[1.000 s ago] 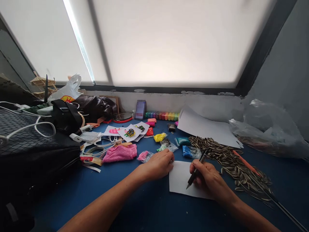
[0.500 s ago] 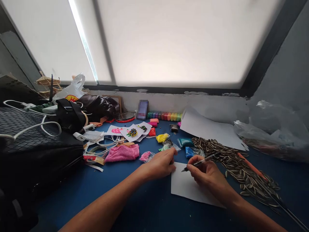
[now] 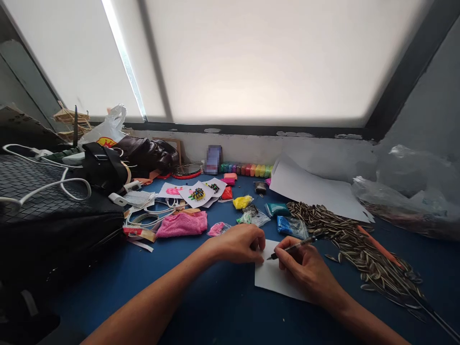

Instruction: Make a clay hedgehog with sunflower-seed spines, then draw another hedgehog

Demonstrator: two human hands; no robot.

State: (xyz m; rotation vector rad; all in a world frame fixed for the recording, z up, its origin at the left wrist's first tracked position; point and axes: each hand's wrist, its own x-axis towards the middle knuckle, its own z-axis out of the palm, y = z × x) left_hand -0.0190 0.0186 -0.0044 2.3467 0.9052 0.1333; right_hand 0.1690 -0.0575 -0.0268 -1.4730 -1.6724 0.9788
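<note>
My right hand (image 3: 313, 269) is closed around a black pen (image 3: 295, 246), its tip down at the white sheet of paper (image 3: 273, 277) on the blue table. The sheet carries no marks that I can make out. At its left edge my left hand (image 3: 241, 243) is closed, with curled fingers and the thumb on the paper. Just beyond the hands lie a packet of blue clay (image 3: 285, 225), a teal packet (image 3: 276, 209) and a yellow one (image 3: 242, 202). Partly behind my left wrist is a pink packet (image 3: 217, 229).
Sunflower seeds (image 3: 319, 218) spread over the right side, with an orange stick (image 3: 379, 245) among them. Larger white sheets (image 3: 312, 187) lie behind. Decorated cards (image 3: 194, 194), a pink cloth (image 3: 182, 224) and a black bag (image 3: 72, 249) are at the left. Clay packets (image 3: 247, 170) line the wall.
The pen tip has moved slightly left and down on the sheet with my right hand. My left hand stays at the paper's edge, its fingers a little more curled.
</note>
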